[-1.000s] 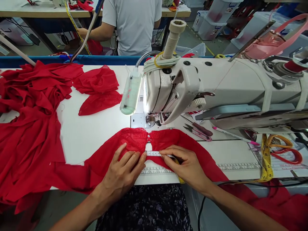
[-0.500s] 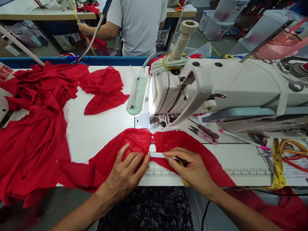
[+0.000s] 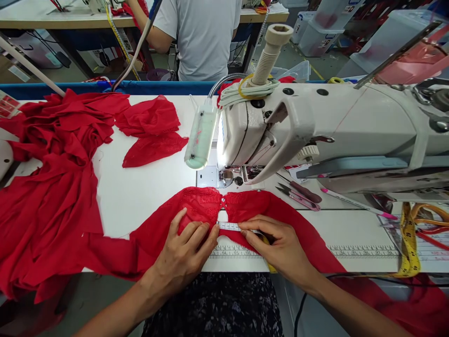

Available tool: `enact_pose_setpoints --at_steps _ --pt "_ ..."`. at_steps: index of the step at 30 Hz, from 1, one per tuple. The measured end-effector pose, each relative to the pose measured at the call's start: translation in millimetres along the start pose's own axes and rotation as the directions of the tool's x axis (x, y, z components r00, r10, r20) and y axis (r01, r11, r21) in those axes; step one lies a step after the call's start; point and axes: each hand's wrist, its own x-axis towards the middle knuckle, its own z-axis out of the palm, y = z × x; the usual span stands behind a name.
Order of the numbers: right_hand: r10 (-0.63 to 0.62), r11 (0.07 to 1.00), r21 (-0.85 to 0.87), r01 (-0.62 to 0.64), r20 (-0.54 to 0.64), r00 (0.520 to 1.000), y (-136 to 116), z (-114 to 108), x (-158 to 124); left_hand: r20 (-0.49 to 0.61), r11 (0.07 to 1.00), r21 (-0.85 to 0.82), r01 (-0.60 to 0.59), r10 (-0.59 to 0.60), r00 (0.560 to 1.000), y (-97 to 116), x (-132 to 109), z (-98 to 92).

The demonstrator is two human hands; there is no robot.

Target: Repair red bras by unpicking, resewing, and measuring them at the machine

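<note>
A red lace garment [image 3: 245,205] lies across the table edge, its two halves meeting at a small crisscross over a gap. My left hand [image 3: 189,243] rests flat with fingers spread on the left half, its index fingertip at the end of a measuring tape [image 3: 229,226]. The tape's white side spans the gap below the crisscross. My right hand [image 3: 275,238] pinches the tape between thumb and fingers on the right half. Just behind the garment is the presser foot of a white sewing machine [image 3: 224,178].
Red fabric [image 3: 59,187] is heaped at left, with a smaller red piece [image 3: 150,131] beside it. Thread snips [image 3: 298,195], a pen [image 3: 358,203] and orange-handled scissors [image 3: 430,217] lie right. A lamp [image 3: 201,135] hangs by the machine. Another person [image 3: 205,37] works behind.
The other person's left arm has risen, lifting red cloth up over the far table. My hands, the tape and the garment hold nearly the same place.
</note>
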Motion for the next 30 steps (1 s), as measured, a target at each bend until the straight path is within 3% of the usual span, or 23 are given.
enact_pose_setpoints --at_steps 14,30 --pt "-0.011 1.000 -0.011 0.011 -0.006 1.000 -0.7 -0.3 1.0 -0.080 1.000 -0.021 0.015 -0.017 0.997 0.2 4.8 1.8" --pt "0.016 1.000 -0.018 -0.016 -0.023 1.000 -2.5 1.1 2.5 -0.083 1.000 -0.022 0.014 -0.016 0.996 0.9 6.6 -0.9"
